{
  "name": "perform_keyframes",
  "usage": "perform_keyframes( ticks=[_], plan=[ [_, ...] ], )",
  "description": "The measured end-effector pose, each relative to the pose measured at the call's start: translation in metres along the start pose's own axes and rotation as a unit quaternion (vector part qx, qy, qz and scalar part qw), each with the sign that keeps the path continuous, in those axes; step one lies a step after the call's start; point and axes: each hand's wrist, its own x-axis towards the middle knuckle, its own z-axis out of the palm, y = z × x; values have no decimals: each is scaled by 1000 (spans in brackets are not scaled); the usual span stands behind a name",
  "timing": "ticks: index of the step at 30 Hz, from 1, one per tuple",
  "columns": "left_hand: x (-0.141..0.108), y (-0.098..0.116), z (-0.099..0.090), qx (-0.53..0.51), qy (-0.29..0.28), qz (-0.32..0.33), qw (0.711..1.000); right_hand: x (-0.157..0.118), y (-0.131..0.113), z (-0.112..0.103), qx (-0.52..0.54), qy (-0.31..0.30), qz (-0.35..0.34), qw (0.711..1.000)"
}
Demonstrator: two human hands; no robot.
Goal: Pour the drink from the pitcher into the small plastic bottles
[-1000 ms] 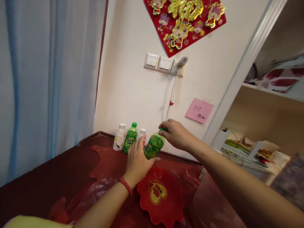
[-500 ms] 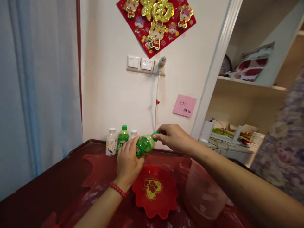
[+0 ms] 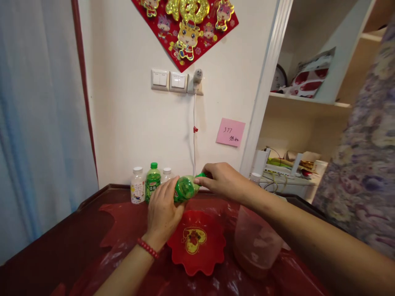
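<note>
A green drink bottle [image 3: 186, 188] lies tilted on its side in the air, its neck toward the right. My left hand [image 3: 163, 207], with a red bead bracelet at the wrist, wraps round the bottle's body. The fingers of my right hand [image 3: 216, 179] pinch its green cap [image 3: 200, 176]. Below the bottle sits a red scalloped plate [image 3: 212, 246] with a gold heart design. Behind my left hand stand a white bottle [image 3: 138, 187], another green bottle [image 3: 152, 181] and a white-capped bottle [image 3: 166, 174], partly hidden.
A translucent pink container [image 3: 257, 242] with some liquid stands right of the plate, under my right forearm. Red plastic film covers part of the dark table [image 3: 61, 238]. A white cord [image 3: 194, 148] hangs from the wall socket. Shelves [image 3: 308, 100] are at the right.
The view has shifted slightly, so the wall and table items appear further left. Both hands keep their hold on the bottle and its cap; the bottle lies a little flatter.
</note>
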Motion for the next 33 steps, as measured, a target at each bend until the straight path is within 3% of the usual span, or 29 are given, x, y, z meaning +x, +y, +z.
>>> perform_keyframes(
  ticks=[8,13,16,18,21,25,27,30,31,33],
  plan=[
    [6,13,-4,-100,-17,-66,993,-25,-2,-9,52,102,-182,977],
    [12,19,-7,-210,-58,-144,965,-49,-8,-24,62,114,-153,980],
    [9,18,0,-291,-94,-183,934,-76,-9,-18,75,70,-94,990],
    [4,17,8,-360,-134,-213,898,-99,-6,1,80,-10,-39,996],
    [-7,18,20,-429,-199,-244,846,-130,9,49,67,-157,30,985],
    [-20,19,33,-426,-211,-254,842,-154,37,115,-44,-284,35,957],
    [-25,17,38,-434,-223,-268,831,-159,48,137,-87,-299,47,949],
    [-31,14,44,-444,-236,-282,817,-167,55,145,-71,-260,57,961],
    [-32,12,45,-444,-236,-281,817,-170,56,141,-37,-220,47,974],
    [-34,10,48,-435,-236,-278,823,-180,56,121,64,-83,-4,995]
  ],
)
